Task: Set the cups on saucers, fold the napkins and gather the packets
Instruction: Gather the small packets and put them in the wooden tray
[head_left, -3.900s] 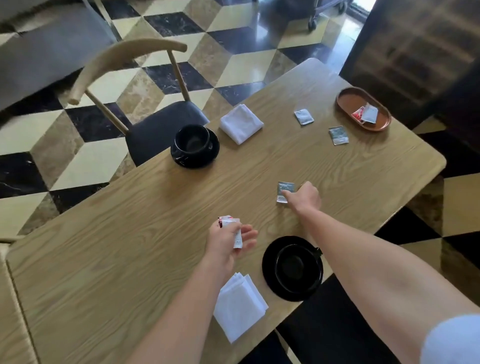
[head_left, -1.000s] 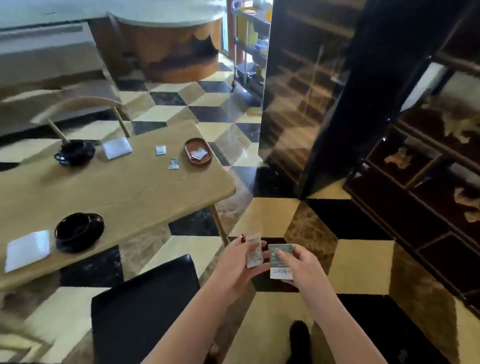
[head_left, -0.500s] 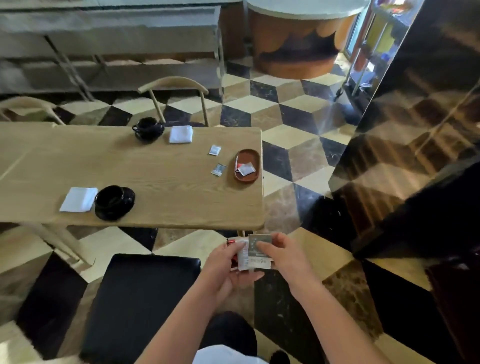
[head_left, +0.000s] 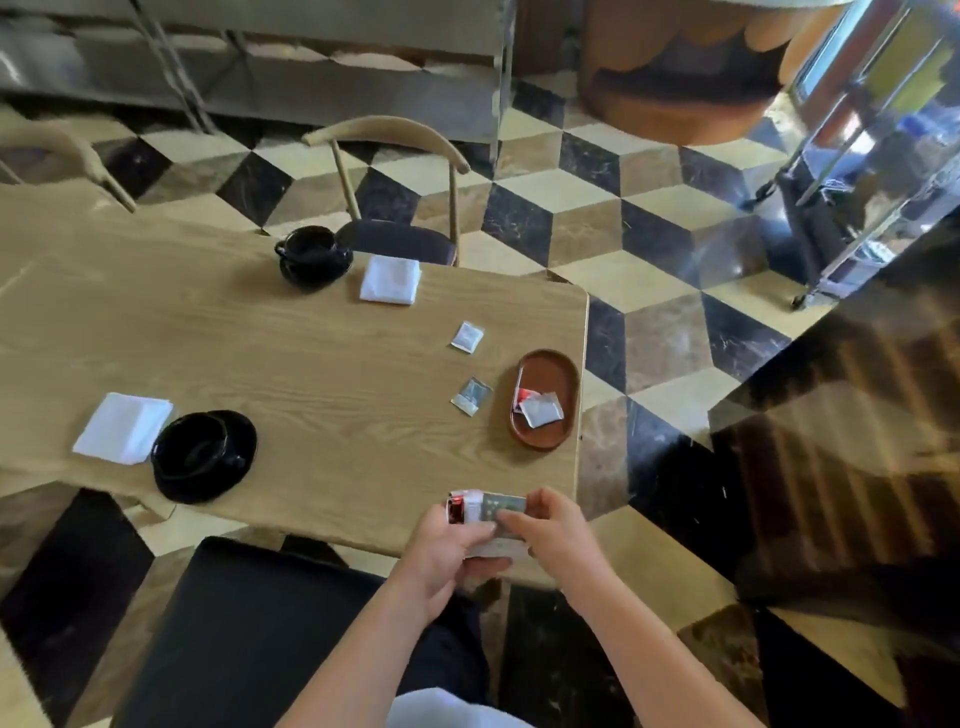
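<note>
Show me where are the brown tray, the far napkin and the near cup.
brown tray (head_left: 551, 366): head view, bare floor of the tray near its far rim.
far napkin (head_left: 389, 279): head view, middle of the folded cloth.
near cup (head_left: 191, 451): head view, inside of the cup.

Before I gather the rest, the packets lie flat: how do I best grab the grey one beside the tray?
The grey packet lies flat, apart from the brown tray. Probably come from above and pinch two opposite edges, or lift the free corner nearest you; it offers no thickness to wrap.
</note>
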